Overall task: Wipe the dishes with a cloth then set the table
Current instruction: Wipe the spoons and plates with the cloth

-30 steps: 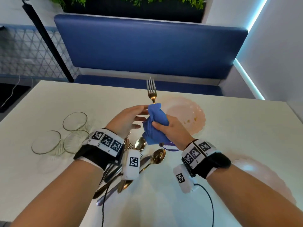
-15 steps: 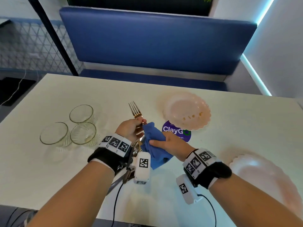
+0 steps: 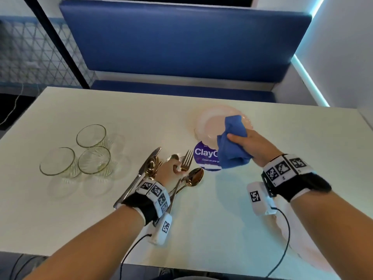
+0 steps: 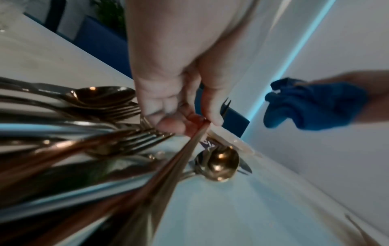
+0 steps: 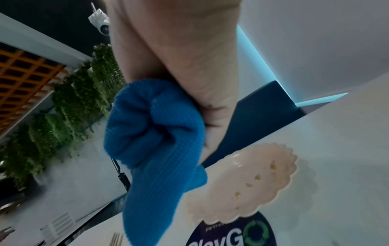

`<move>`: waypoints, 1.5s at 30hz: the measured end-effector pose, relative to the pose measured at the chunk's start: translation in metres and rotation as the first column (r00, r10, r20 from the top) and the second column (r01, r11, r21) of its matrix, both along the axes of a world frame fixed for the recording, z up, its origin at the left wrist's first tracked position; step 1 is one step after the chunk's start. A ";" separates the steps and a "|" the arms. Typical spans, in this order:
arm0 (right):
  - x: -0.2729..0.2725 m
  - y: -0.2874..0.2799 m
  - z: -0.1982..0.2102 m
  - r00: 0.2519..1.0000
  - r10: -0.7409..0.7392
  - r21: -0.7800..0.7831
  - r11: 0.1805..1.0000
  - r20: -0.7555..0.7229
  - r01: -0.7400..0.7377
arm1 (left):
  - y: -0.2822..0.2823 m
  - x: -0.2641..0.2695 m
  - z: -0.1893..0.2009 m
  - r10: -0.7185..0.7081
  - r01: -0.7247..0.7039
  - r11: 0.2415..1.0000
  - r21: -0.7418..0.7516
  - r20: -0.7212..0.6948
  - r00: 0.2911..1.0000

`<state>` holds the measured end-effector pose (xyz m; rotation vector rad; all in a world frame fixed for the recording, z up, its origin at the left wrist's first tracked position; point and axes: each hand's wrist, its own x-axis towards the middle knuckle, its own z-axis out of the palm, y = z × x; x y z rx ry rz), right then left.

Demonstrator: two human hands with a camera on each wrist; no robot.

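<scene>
Our left hand [image 3: 171, 171] pinches the fork [image 3: 186, 161] by its neck, thumb against fingertips, tines pointing away from us. It sits low over the cutlery pile [image 3: 157, 174], so we judge the fork is going down with the rest rather than to a place setting. In the left wrist view the handle runs back under the wrist, across the other forks and spoons.

Our right hand [image 3: 254, 145] has its fingers curled round the bunched cloth [image 3: 232, 146], held up off the table [image 3: 141, 118] and just in front of the far plate [image 3: 210, 126]. Keeping the cloth bunched gives a ready pad for the next piece. The right wrist view shows crumbs or spots on that plate, so it probably wants wiping soon.

A second plate [image 3: 302, 235] lies at the near right edge, partly under our right arm. Three glasses [image 3: 80, 156] stand grouped at left, well apart from the cutlery. A round sticker [image 3: 203, 156] sits on the table between pile and far plate.

Nothing is laid out as a setting yet: we're in the wiping stage.
</scene>
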<state>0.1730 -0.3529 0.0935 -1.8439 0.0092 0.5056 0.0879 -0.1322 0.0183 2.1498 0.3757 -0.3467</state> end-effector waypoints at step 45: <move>0.105 -0.089 -0.021 0.912 0.138 -0.633 0.759 0.387 0.154 | -0.108 0.164 0.007 0.429 -0.486 0.738 -0.469 -0.230 0.874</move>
